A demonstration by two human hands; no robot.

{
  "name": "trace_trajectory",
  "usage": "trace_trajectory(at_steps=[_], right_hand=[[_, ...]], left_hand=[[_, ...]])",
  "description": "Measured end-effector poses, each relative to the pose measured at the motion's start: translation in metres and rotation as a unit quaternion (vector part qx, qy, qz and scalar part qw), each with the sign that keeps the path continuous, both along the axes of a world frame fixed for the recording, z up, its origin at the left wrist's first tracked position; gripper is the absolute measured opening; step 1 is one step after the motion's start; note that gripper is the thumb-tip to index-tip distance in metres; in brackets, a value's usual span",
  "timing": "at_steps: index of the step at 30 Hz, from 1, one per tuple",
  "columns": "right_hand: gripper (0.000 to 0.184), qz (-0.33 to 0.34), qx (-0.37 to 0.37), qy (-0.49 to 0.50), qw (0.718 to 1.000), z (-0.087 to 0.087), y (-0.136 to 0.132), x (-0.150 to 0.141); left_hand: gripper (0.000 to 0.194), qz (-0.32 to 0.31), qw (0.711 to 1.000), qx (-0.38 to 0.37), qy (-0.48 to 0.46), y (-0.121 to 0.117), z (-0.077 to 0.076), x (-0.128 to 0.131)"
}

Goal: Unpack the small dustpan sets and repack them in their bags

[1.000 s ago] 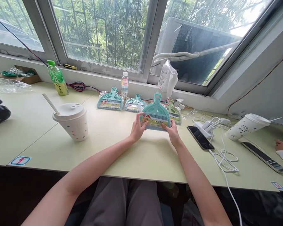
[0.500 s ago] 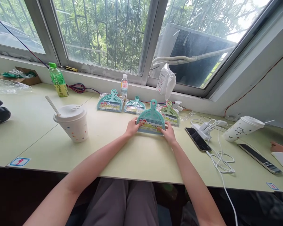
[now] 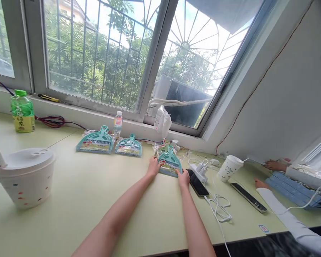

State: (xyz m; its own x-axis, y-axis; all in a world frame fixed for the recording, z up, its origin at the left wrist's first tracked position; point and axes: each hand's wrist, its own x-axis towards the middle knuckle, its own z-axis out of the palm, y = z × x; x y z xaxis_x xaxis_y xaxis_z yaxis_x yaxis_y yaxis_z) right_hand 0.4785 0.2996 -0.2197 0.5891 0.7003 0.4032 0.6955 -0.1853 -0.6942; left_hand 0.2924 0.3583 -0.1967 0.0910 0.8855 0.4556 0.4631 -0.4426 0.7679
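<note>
My left hand (image 3: 154, 166) and my right hand (image 3: 183, 177) hold a teal dustpan-and-brush set (image 3: 170, 162) by its two lower sides, thumbs on the front. It leans upright, with its looped handle at the top and a printed label across the brush. Right behind it, partly hidden, is a pink-and-green dustpan set (image 3: 165, 144) in clear wrap. Further left along the table are two more wrapped teal sets, a larger-looking one (image 3: 95, 141) and another dustpan set (image 3: 128, 145). Whether the held set touches the table I cannot tell.
A black phone (image 3: 198, 184) and a white power strip (image 3: 199, 171) with cables lie beside my right hand. A lidded paper cup (image 3: 29, 178) stands at left, another cup (image 3: 230, 167) at right. A co-worker's sleeved arm (image 3: 280, 210) rests at far right. Bottles stand near the window.
The view has turned right and up. My hands have carried the teal dustpan set rightward and farther away, so it now stands in front of the pink-and-green one.
</note>
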Motion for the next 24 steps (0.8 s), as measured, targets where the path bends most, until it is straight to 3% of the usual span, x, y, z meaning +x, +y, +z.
trace_trajectory(at_steps=[2,5,8,13,17,24], right_hand=[[0.046,-0.002,0.005,0.005,1.000,0.002,0.009,0.003],[0.049,0.014,-0.007,0.000,1.000,0.009,0.027,0.001],[0.052,0.034,-0.012,-0.008,0.999,0.012,0.047,-0.004],[0.058,0.050,-0.041,-0.034,0.997,0.008,0.078,-0.009],[0.062,0.064,-0.037,-0.042,0.996,0.005,0.098,-0.005],[0.081,0.121,0.053,0.094,0.987,0.003,0.134,0.022]], left_hand=[[0.014,0.038,0.999,0.025,0.019,0.010,-0.001,0.005],[0.019,0.073,0.997,-0.008,0.017,0.026,-0.003,0.005],[0.025,0.033,0.998,-0.057,-0.018,0.042,-0.004,0.007],[0.056,-0.017,0.985,-0.034,-0.167,0.064,-0.009,0.018],[0.060,-0.095,0.971,-0.071,-0.209,0.081,-0.012,0.024],[0.068,-0.035,0.986,-0.065,-0.150,0.114,-0.010,0.022]])
